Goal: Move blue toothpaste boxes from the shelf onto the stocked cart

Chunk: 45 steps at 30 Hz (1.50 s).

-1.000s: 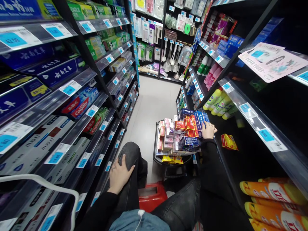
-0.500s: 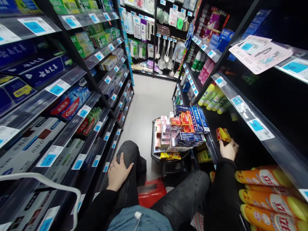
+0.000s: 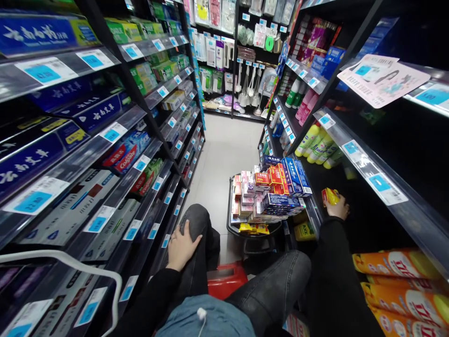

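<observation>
On my left knee rests my left hand (image 3: 183,247), its fingers spread and nothing in it. My right hand (image 3: 337,209) reaches into the dark lower shelf on the right, its fingers wrapped round a small yellow and red box (image 3: 330,196). What the box contains cannot be told from here. Between that shelf and the aisle stands a black-rimmed basket (image 3: 229,206), heaped with red boxes (image 3: 277,175), blue boxes (image 3: 294,175), pale pink boxes and yellow packets (image 3: 253,229).
Toothpaste shelves (image 3: 115,133) line the left side. Orange bottles (image 3: 396,264) lie on the right shelf near me, yellow-green bottles (image 3: 317,145) stand further back. A red stool (image 3: 226,280) is beneath me. A white cable-like tube (image 3: 87,269) curves at lower left.
My view has swung slightly left, so the shelves appear shifted to the right. My right hand has turned the yellow and red box a little and covers more of it. My left hand stays on the knee.
</observation>
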Motion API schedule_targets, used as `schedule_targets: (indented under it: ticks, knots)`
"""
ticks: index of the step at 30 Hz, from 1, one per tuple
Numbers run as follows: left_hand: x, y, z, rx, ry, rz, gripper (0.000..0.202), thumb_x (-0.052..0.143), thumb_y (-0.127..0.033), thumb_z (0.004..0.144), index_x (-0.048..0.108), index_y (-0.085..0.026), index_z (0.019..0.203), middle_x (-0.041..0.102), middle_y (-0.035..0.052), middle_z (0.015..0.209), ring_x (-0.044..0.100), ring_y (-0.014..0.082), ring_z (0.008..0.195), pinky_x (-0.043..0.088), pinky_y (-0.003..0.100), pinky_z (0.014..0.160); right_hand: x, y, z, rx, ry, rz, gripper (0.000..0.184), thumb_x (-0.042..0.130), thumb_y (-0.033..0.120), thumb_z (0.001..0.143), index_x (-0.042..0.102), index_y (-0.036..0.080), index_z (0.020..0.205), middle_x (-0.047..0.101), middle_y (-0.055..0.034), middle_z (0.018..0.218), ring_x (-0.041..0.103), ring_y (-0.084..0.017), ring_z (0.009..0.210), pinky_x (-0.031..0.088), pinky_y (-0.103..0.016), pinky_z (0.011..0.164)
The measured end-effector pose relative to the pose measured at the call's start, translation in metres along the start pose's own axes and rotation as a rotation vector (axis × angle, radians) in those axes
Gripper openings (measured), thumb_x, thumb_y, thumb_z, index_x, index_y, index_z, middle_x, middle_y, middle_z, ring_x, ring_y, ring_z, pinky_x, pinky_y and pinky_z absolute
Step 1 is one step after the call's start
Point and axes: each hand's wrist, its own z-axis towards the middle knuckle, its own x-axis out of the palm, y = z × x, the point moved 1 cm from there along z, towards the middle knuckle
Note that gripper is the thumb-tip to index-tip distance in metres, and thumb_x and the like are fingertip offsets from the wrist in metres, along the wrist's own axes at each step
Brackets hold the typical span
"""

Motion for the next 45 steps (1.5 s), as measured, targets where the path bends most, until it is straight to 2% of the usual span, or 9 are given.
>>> schedule_targets:
  ticks: [6,22,27,29,31,33,36,40,45]
  knots:
    - [0.000,-0.002,0.001,-0.018,0.013,-0.001,0.075,0.043,-0.054,0.080,0.028,-0.013,0.141,0.034,0.0234,0.131,0.047,0.0336,0.108,0.040,0.037,0.085,0.011,-0.005,-0.004,-0.107,-0.011,0.105,0.079,0.071,0.045,0.058,0.042,0.027,0.129,0.051,-0.0109,0.104,0.051,-0.028,0.096,0.036,-0.039,0.091]
    - [-0.001,0.000,-0.003,-0.036,0.034,-0.047,0.074,0.047,-0.051,0.080,0.028,-0.015,0.141,0.033,0.0232,0.133,0.047,0.0339,0.110,0.041,0.038,0.085,0.030,-0.017,-0.014,-0.186,-0.225,0.251,0.071,0.057,0.048,0.067,0.045,0.017,0.130,0.053,-0.0169,0.107,0.048,-0.032,0.102,0.031,-0.048,0.096]
    - [-0.009,-0.008,0.003,-0.065,0.041,-0.137,0.071,0.053,-0.046,0.078,0.033,-0.013,0.138,0.031,0.0215,0.137,0.038,0.0367,0.120,0.032,0.049,0.096,0.028,-0.016,-0.018,-0.128,-0.199,0.267,0.083,0.066,0.053,0.058,0.043,0.020,0.131,0.050,-0.0163,0.109,0.049,-0.034,0.097,0.038,-0.049,0.087]
    - [-0.033,-0.032,0.021,0.005,-0.007,-0.237,0.066,0.054,-0.042,0.077,0.036,-0.013,0.135,0.031,0.0177,0.139,0.031,0.0342,0.126,0.021,0.052,0.103,0.027,-0.015,-0.020,-0.101,-0.190,0.268,0.085,0.068,0.052,0.056,0.042,0.021,0.131,0.049,-0.0162,0.111,0.050,-0.033,0.094,0.040,-0.048,0.085]
    - [-0.069,-0.076,0.049,0.206,-0.057,-0.407,0.064,0.054,-0.042,0.077,0.038,-0.014,0.132,0.038,0.0143,0.136,0.034,0.0271,0.125,0.022,0.043,0.106,0.027,-0.015,-0.020,-0.098,-0.193,0.257,0.084,0.069,0.050,0.056,0.042,0.020,0.131,0.048,-0.0162,0.111,0.049,-0.033,0.096,0.039,-0.048,0.086]
    - [-0.107,-0.136,0.083,0.516,-0.038,-0.555,0.062,0.051,-0.044,0.079,0.037,-0.015,0.132,0.045,0.0114,0.130,0.039,0.0219,0.121,0.027,0.034,0.104,0.029,-0.015,-0.019,-0.107,-0.197,0.246,0.083,0.069,0.048,0.057,0.043,0.019,0.130,0.048,-0.0165,0.111,0.048,-0.033,0.097,0.038,-0.048,0.088]
    - [-0.146,-0.229,0.134,0.744,0.009,-0.504,0.076,0.058,-0.055,0.069,0.037,-0.018,0.133,0.046,0.0110,0.127,0.039,0.0274,0.118,0.029,0.039,0.101,0.032,-0.015,-0.018,-0.134,-0.220,0.255,0.082,0.068,0.050,0.057,0.044,0.017,0.128,0.049,-0.0164,0.106,0.048,-0.033,0.096,0.037,-0.048,0.089]
    - [-0.149,-0.310,0.181,0.877,0.079,-0.257,0.100,0.066,-0.064,0.051,0.039,-0.008,0.129,0.047,0.0183,0.120,0.037,0.0345,0.114,0.026,0.048,0.098,0.037,-0.015,-0.017,-0.145,-0.248,0.286,0.081,0.066,0.052,0.057,0.046,0.016,0.127,0.049,-0.0157,0.105,0.048,-0.032,0.093,0.038,-0.047,0.086]
    - [-0.129,-0.333,0.207,0.958,0.041,-0.069,0.087,0.063,-0.064,0.054,0.048,-0.006,0.118,0.045,0.0215,0.118,0.035,0.0353,0.113,0.019,0.053,0.100,0.045,-0.018,-0.014,-0.176,-0.267,0.273,0.078,0.065,0.052,0.060,0.045,0.018,0.128,0.049,-0.0153,0.106,0.047,-0.031,0.094,0.038,-0.046,0.086]
